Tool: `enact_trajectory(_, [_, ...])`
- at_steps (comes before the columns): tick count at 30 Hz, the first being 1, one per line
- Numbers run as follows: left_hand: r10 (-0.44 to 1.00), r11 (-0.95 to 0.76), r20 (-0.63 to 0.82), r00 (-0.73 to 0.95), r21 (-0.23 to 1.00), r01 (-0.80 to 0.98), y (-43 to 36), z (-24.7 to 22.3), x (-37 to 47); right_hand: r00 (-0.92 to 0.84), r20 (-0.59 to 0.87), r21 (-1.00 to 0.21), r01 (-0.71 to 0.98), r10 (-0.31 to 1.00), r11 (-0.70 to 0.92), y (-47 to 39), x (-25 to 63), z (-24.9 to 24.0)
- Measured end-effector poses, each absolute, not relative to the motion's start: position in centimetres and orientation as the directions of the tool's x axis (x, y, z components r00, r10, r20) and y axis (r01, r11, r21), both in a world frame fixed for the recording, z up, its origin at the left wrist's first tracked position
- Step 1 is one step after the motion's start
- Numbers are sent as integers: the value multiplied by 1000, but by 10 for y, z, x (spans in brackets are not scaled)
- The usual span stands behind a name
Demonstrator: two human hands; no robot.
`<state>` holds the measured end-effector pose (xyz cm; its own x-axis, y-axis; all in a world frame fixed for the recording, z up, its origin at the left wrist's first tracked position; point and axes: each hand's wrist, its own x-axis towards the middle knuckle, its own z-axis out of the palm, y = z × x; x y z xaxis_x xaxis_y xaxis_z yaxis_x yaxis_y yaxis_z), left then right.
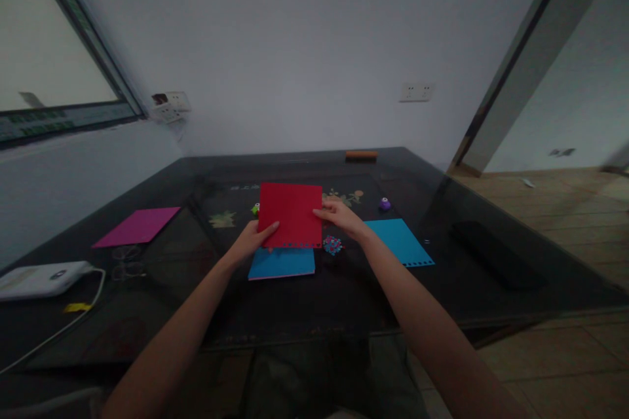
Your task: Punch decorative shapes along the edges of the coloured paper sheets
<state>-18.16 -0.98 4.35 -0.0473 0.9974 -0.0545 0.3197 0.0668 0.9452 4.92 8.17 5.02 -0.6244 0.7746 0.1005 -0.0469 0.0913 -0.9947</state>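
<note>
The left hand (249, 240) and right hand (343, 217) pinch 1 red sheet (291, 213) above 1 blue pad (282, 264); 1 blue sheet (400, 241) lies right, 1 magenta sheet (140, 226) left.

Dimly lit pale wall (295, 46), dark table (344, 308), tan floor (565, 366)

On your left you see a white device (46, 280) with a cable (103, 279), and glasses (128, 263) just right of them. Right, you have a black case (494, 255); far off, a brown bar (361, 156) and a wall socket (417, 91).
</note>
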Motion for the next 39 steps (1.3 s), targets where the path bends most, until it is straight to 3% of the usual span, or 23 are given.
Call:
enact_trajectory(4, [994,38,-6,-106,953,300,-12,47,-177,-744,25,-999,13,667,52,74,48,51])
enact_trajectory(17, [993,-69,104,-56,900,430,-4,34,-182,-737,51,-982,85,674,167,70,51,59])
enact_trajectory(24, [994,-106,103,31,893,438,-7,32,-167,-738,9,-993,74,674,94,56,65,58])
enact_trajectory(32, [976,-199,125,180,846,494,3,50,-135,-592,23,-998,36,806,54,61,95,50])
enact_trajectory(39, [975,-220,176,134,832,510,32,55,-108,-496,48,-997,-70,867,16,70,111,48])
